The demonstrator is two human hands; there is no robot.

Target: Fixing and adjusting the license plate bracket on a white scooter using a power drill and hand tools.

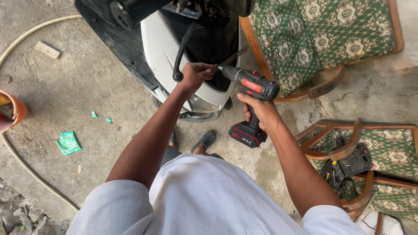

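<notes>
Head view looked down on a cordless drill (252, 87), black and red, held level beside the white front panel of a scooter (174, 48). The right hand (259, 111) was wrapped around the drill's grip, fingers clamped shut on it, with the battery pack hanging below the wrist. The left hand (196, 75) was closed around the chuck end of the drill, right against the scooter's panel and just below its black brake lever (183, 48). The drill looked stiff and fairly heavy at the battery end, so the pistol grip seemed the sound place to hold it, with the nose steadied up front; its plastic shell looked unlikely to slip. An open tool case (350, 165) lay on a green patterned chair (392, 152), well to the right of the scooter.
</notes>
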